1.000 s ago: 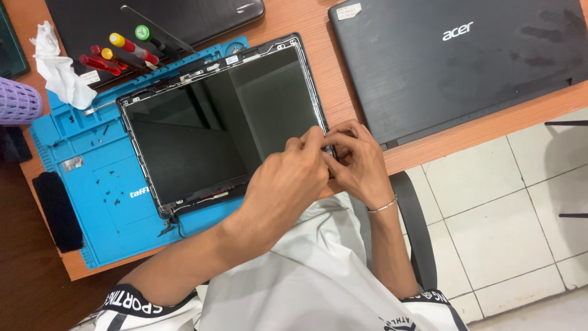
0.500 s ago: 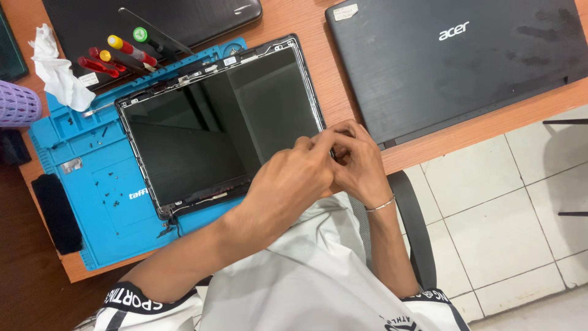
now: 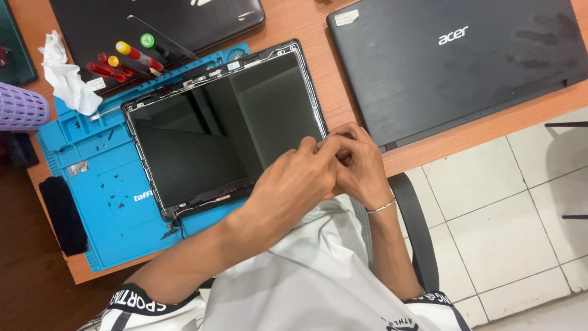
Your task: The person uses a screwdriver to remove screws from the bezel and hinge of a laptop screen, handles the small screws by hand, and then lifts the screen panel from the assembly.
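Observation:
A bare laptop screen panel [image 3: 208,141] in a thin black frame lies face up on a blue repair mat [image 3: 104,202]. Both hands meet at the panel's near right corner. My left hand [image 3: 294,184] comes across from the left, its thumb and fingertips pinched on the panel's edge. My right hand [image 3: 364,168], with a thin bracelet on the wrist, curls its fingers against the left fingertips at the same corner. What lies between the fingers is hidden.
A shut black laptop [image 3: 453,61] lies to the right and another dark laptop [image 3: 171,18] at the back. Screwdrivers with coloured handles [image 3: 128,55] and a crumpled white tissue [image 3: 67,79] rest at the mat's far edge. Small screws dot the mat. A purple basket [image 3: 21,107] sits at the left.
Both hands stay at the panel's corner; the fingers have only shifted slightly against each other. The panel has not moved.

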